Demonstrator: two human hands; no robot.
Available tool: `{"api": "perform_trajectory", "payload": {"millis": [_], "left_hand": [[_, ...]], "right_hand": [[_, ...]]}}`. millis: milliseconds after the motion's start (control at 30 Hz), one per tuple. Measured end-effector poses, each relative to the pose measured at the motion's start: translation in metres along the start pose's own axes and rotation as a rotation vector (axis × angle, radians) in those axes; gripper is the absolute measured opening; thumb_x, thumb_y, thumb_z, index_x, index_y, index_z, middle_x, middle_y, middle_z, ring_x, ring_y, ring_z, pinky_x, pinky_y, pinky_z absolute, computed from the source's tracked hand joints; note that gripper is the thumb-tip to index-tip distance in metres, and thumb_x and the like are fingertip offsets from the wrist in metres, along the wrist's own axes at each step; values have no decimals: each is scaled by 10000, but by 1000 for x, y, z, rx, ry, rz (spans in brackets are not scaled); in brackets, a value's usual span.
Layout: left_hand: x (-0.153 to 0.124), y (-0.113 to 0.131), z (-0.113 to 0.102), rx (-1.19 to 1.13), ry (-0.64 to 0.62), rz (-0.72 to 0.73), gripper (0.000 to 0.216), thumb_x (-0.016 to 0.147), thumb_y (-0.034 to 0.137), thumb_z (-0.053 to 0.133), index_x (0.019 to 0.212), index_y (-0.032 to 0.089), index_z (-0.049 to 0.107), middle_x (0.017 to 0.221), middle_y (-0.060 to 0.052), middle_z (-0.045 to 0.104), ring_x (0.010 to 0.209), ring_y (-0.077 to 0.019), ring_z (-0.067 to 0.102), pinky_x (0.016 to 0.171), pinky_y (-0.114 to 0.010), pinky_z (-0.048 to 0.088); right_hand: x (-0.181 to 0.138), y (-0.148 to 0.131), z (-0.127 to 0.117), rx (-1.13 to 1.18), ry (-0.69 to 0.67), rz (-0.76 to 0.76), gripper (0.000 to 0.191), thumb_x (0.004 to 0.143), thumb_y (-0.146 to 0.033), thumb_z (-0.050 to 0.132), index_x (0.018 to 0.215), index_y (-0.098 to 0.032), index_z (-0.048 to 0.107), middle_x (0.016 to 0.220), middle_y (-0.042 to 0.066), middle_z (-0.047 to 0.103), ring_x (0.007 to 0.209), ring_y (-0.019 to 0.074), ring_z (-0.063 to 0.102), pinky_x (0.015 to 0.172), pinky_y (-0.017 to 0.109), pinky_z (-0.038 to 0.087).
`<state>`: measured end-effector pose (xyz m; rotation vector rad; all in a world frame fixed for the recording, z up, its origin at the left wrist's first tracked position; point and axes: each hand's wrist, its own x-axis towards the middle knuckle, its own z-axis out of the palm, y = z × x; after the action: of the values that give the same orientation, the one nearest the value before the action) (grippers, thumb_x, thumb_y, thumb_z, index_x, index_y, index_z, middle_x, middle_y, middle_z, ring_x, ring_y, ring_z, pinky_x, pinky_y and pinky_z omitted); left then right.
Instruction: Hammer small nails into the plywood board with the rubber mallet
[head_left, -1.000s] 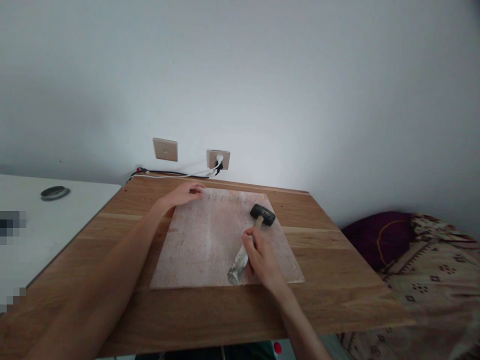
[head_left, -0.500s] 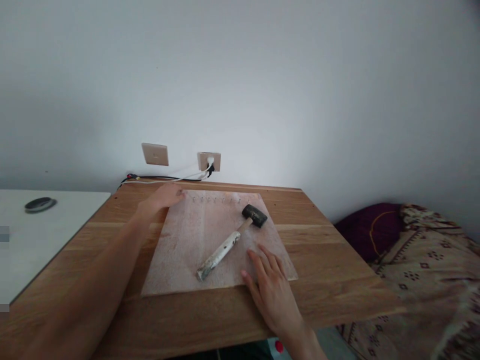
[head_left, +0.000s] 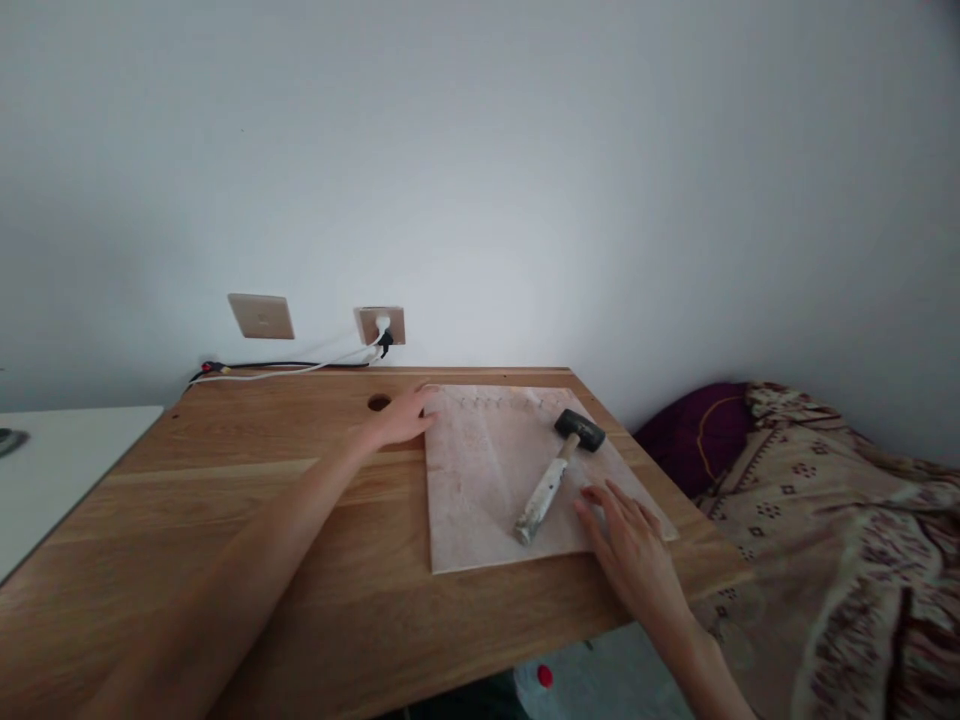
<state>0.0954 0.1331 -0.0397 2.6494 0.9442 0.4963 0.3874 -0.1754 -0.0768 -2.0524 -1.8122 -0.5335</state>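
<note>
A pale pinkish board (head_left: 480, 500) lies flat on the wooden table, with a row of nails (head_left: 499, 402) standing along its far edge. My left hand (head_left: 405, 415) grips the board at its far left corner, fingers bent around the edge. Across the board's right half rests a mallet (head_left: 546, 492), its black head (head_left: 580, 430) towards the far right and its worn white handle towards me. My right hand (head_left: 634, 545) lies on the board's near right part, fingers stretched out and slightly apart. It is beside the mallet handle, not holding it.
The wooden table (head_left: 225, 520) has a round cable hole (head_left: 379, 402) near its back edge. Cables (head_left: 300, 368) run to a wall socket (head_left: 381, 325). A white surface (head_left: 75, 460) stands at left, patterned bedding (head_left: 810, 520) and a purple cushion (head_left: 694, 435) at right.
The board has slid to the right across the table with the mallet on it, uncovering the cable hole. Both hands moved along with it, and my view turned slightly.
</note>
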Motion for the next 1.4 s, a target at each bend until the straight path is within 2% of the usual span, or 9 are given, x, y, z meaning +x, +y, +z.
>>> {"api": "perform_trajectory", "payload": {"millis": [133, 267, 367, 533, 700, 900, 1133, 1267, 1400], "left_hand": [[-1, 36, 23, -29, -31, 105, 580, 1035, 455, 494, 1519, 135, 484, 1677, -199, 394, 1542, -290, 413, 1254, -436, 369], [-17, 64, 39, 53, -10, 273, 527, 1077, 501, 436, 1477, 170, 526, 1552, -170, 564, 1487, -276, 480, 1283, -482, 299], [-25, 73, 42, 146, -11, 339, 489, 1095, 489, 407, 1443, 183, 562, 1403, -138, 694, 1516, -277, 441, 1301, -547, 219], [-24, 81, 27, 299, -15, 368, 435, 1091, 422, 460, 1446, 192, 564, 1250, -113, 773, 1495, -281, 467, 1294, -572, 185], [-34, 78, -1, 395, -26, 274, 346, 1062, 372, 527, 1349, 200, 616, 1208, -124, 779, 1351, -277, 602, 1265, -574, 220], [-67, 40, -47, 459, -167, 67, 219, 1003, 357, 589, 1100, 214, 723, 1047, -148, 793, 1067, -317, 735, 1159, -569, 351], [-106, 7, -83, 429, -240, -246, 237, 979, 361, 597, 1062, 206, 756, 1051, -177, 787, 1075, -361, 737, 1002, -503, 517], [-98, 0, -112, 465, -216, -358, 329, 984, 428, 574, 1181, 219, 734, 1200, -162, 767, 1134, -351, 717, 940, -444, 553], [-72, -4, -139, 365, 13, -371, 462, 1014, 487, 503, 1365, 216, 633, 1170, -118, 787, 1108, -311, 725, 925, -388, 549]], "right_hand": [[-9, 49, -3, -39, 1, 40, 471, 1102, -473, 301, 1334, -218, 622, 1355, 158, 715, 1394, 372, 573, 1092, 588, 460], [-30, 95, -6, -149, 1, 160, 437, 1064, -391, 373, 1403, -246, 609, 1443, 147, 662, 1391, 367, 572, 1033, 550, 535], [-47, 124, 0, -305, -55, 98, 463, 1001, -196, 358, 1277, -274, 721, 1440, 134, 672, 1367, 422, 577, 973, 633, 545], [-52, 137, 10, -470, -25, 47, 515, 950, -107, 381, 1274, -279, 744, 1448, 109, 678, 1395, 442, 544, 979, 699, 513], [-39, 104, 4, -455, 2, -81, 490, 958, -85, 399, 1271, -260, 734, 1423, 122, 692, 1386, 415, 557, 990, 633, 518], [-24, 22, -6, -260, -1, -206, 489, 958, -49, 394, 1237, -273, 728, 1395, 131, 708, 1390, 399, 560, 1091, 704, 406], [0, -58, -15, 4, -21, -197, 335, 1090, -333, 407, 1198, -249, 712, 1246, 131, 774, 1234, 344, 682, 1126, 636, 420], [61, -73, -31, 156, -50, -109, 343, 1075, -414, 461, 1196, -231, 724, 1103, 126, 810, 1028, 318, 757, 968, 498, 545], [162, -95, -48, 344, -32, -42, 341, 1051, -342, 537, 1319, -194, 689, 1047, 101, 814, 973, 272, 766, 868, 364, 563]]}}
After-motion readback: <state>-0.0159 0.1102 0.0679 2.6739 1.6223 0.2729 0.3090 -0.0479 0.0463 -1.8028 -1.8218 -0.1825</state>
